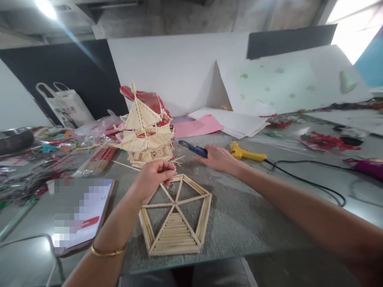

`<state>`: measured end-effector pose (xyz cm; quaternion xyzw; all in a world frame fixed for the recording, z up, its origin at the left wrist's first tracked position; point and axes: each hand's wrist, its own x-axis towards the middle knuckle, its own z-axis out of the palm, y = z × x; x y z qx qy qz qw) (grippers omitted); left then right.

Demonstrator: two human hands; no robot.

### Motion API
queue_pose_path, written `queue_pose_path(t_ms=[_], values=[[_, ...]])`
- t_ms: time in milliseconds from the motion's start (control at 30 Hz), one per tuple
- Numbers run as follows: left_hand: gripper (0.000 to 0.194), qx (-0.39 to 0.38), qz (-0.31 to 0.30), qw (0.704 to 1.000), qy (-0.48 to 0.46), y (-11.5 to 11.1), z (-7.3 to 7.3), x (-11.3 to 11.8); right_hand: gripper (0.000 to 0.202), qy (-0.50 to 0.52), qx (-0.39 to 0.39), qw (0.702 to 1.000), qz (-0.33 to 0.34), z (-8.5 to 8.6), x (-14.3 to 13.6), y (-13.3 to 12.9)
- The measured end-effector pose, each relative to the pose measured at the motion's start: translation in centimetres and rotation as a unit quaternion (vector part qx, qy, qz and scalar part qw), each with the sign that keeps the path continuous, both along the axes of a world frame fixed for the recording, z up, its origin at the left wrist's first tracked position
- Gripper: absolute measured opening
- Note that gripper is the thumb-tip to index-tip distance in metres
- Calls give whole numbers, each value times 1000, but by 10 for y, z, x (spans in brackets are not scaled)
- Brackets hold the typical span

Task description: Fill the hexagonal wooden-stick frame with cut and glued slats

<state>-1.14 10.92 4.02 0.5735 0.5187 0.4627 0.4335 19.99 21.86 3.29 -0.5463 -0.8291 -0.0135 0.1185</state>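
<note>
A flat many-sided frame of wooden sticks point(206, 213) lies near the table's front edge. Spokes meet at its middle, and the section closest to me is filled with parallel sticks. Over its far left edge is my left hand point(157, 177), thumb and fingers pinched together; whatever they hold, if anything, is too small to make out. Farther right, my right hand point(218, 158) is closed around the blue handles of a pair of pliers point(194, 149), whose dark jaws point left. Behind the frame stands a tiered stick pagoda point(143, 135) with a pointed roof.
A yellow glue gun point(247, 153) lies right of my right hand, its black cord point(305, 181) trailing right. To the left are a tablet-like device point(86, 219) and bundled sticks point(97, 159). Pink paper point(199, 126) and white sheets point(236, 121) lie at the back.
</note>
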Motion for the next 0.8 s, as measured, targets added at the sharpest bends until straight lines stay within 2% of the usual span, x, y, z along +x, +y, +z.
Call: queue_pose_path(t_ms=[100,200,533,800], values=[[24,34,65,997,-39,5,-4,0,70,10,-18,999,31,4,-4,-11],[24,62,110,991,-33,8,-7,0,68,16,-29,998,57,7,-8,-23],[18,132,184,974,-2,10,-9,1,63,44,-55,990,120,15,-16,-55],[18,141,207,968,9,13,-13,1,61,38,-77,991,106,15,-16,-59]])
